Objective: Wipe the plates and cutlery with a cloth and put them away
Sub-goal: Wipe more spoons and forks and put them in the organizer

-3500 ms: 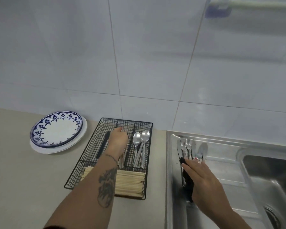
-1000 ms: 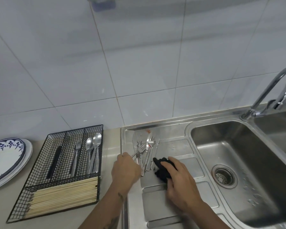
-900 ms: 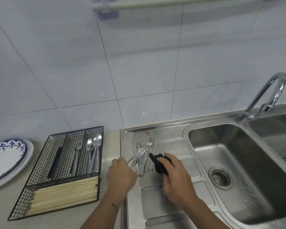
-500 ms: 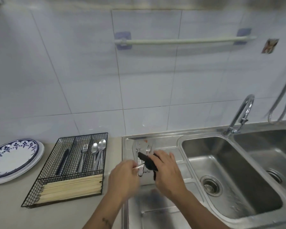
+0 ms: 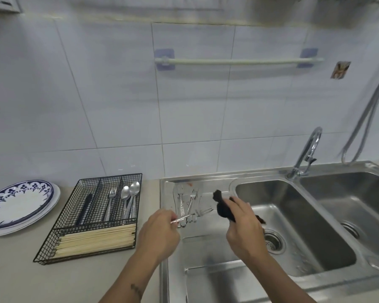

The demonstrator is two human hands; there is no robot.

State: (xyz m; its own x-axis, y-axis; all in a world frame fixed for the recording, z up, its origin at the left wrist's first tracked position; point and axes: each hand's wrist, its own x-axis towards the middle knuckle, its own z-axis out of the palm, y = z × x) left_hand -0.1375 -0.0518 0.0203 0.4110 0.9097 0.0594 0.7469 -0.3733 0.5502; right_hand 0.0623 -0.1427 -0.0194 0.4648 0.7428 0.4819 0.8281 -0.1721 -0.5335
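Note:
My left hand [image 5: 159,234] pinches the handle of a steel fork [image 5: 192,214], held above the drainboard with its tines pointing right. My right hand [image 5: 243,224] grips a black cloth [image 5: 222,206] just right of the fork's tines, apart from them. More forks [image 5: 185,201] lie on the steel drainboard [image 5: 206,248]. A black wire cutlery basket [image 5: 59,237] on the counter holds a fork, spoons [image 5: 130,199], a black-handled piece and wooden chopsticks [image 5: 96,242]. A blue-patterned plate [image 5: 15,203] is stacked on white plates at the far left.
A double steel sink [image 5: 293,226] with a drain lies right of the drainboard, with a faucet [image 5: 306,154] behind it and a hose at the far right. A towel rail [image 5: 236,61] is fixed to the tiled wall. The beige counter [image 5: 20,276] stretches left.
My left hand left the basket, reached the drainboard and lifted a fork. My right hand raised the cloth off the drainboard beside it. The view tilted up.

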